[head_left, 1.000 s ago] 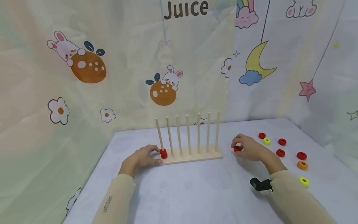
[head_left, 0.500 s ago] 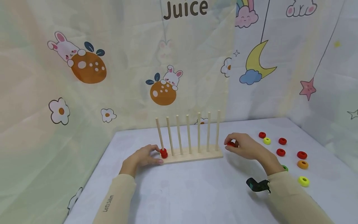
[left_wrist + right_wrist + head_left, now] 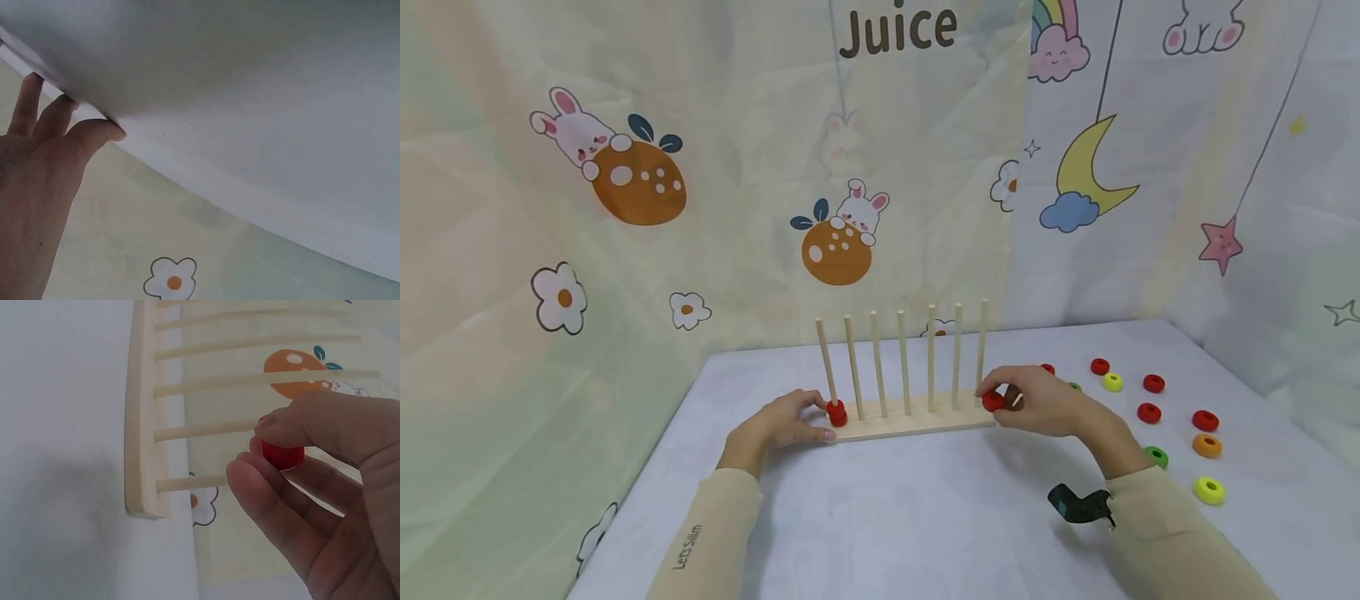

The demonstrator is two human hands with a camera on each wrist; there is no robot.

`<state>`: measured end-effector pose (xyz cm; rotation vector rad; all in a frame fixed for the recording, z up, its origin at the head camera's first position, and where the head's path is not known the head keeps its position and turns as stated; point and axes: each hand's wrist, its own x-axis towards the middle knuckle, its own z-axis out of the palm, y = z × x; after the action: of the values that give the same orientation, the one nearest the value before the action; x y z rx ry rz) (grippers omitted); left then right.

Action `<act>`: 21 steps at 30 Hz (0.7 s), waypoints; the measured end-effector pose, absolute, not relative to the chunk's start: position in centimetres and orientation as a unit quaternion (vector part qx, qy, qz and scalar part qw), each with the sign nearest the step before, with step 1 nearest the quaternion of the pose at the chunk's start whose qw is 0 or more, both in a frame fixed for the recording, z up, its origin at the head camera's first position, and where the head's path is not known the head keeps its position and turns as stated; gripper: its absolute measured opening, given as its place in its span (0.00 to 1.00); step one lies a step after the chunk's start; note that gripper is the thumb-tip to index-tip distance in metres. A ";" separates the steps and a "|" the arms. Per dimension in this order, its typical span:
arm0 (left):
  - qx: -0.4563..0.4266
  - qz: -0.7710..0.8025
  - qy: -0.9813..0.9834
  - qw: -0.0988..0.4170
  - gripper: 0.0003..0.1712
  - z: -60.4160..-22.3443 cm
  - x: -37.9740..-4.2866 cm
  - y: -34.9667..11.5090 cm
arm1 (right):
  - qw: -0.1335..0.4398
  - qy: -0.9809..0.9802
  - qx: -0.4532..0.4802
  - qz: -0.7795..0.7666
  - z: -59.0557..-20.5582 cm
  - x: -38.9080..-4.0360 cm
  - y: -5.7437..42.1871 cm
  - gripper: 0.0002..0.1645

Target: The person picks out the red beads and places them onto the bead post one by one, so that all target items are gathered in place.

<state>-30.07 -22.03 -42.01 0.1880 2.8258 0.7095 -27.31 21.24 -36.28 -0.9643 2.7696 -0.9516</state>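
Note:
A wooden peg rack (image 3: 917, 426), a pale base with a row of upright pegs, stands mid-table. Two red beads (image 3: 837, 413) appear stacked low on its leftmost peg. My left hand (image 3: 781, 422) holds the base's left end, thumb at the front corner and fingers behind. At the rack's right end, my right hand (image 3: 1051, 402) pinches another red bead (image 3: 993, 402) between thumb and fingers, close beside the rightmost peg. The right wrist view shows that bead partly covered by the thumb, with the rack base (image 3: 140, 425) beyond. The left wrist view leaves the rack out.
Loose beads lie on the right of the table: several red ones, one of them a red bead (image 3: 1206, 420), an orange bead (image 3: 1207, 446), a yellow bead (image 3: 1209, 491) and a green bead (image 3: 1157, 457). A printed cloth backdrop (image 3: 737, 208) rises behind the table.
My right hand has moved left with the red bead, from the open table to the rack's right end. Beads behind that hand have come into view. The left hand stays at the base.

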 end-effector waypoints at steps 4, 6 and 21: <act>0.067 0.244 0.961 0.109 0.31 -42.1 -30.1 -22.1 | 0.027 0.888 -0.333 -0.316 -36.0 -27.1 20.5 0.19; 0.070 0.244 0.961 0.107 0.30 -42.2 -30.1 -22.1 | 0.023 0.883 -0.343 -0.319 -35.9 -27.1 20.2 0.19; 0.079 0.246 0.960 0.103 0.30 -42.4 -30.3 -22.3 | -0.033 0.857 -0.391 -0.334 -35.1 -27.5 17.2 0.17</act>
<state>-30.27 -22.28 -42.39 0.2343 2.8344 0.7274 -27.47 17.15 -35.06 -1.2551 2.7497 -1.0734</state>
